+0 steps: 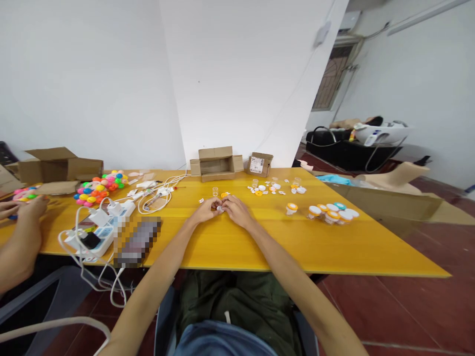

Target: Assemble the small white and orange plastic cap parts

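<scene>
Over the middle of the table, my left hand and my right hand meet, fingers bent and closed. Between the fingertips shows a small whitish plastic piece, partly hidden; its exact kind is too small to make out. Just behind the fingers lies an orange ring-like part, and a clear plastic cup stands behind my left hand. A small white part with dark marks is left of that hand. To the right are a cup with an orange-rimmed lid and a cluster of similar lidded cups.
Loose white and orange parts lie at the back right, near two cardboard boxes. Left of me are a power strip with cables, a blurred-out phone and colourful balls. Another person's hand works at the far left.
</scene>
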Available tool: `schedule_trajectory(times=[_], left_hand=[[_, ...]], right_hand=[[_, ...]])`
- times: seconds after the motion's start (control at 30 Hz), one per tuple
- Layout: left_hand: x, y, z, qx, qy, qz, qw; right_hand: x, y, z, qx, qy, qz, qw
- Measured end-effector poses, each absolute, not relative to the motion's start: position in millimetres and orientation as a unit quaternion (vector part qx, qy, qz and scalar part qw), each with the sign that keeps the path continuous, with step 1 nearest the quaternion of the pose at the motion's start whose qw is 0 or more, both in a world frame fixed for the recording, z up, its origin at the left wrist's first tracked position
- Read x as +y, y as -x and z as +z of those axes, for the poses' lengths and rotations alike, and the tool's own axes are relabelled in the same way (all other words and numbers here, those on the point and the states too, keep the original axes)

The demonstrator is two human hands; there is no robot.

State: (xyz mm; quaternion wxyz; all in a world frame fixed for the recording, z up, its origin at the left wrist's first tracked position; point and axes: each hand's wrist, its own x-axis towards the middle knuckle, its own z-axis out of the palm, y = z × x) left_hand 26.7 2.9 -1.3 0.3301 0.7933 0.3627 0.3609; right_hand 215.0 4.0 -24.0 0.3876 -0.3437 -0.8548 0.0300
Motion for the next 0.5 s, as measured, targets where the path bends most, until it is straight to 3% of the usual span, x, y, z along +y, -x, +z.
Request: schedule_trajectory(times=[0.5], left_hand=[[1.8,-28.2,0.2,0.363,-0.791,0.362,0.334]], right_hand=[[2.5,-215.5,-21.4,-0.859,0.344,0.028,0.378]])
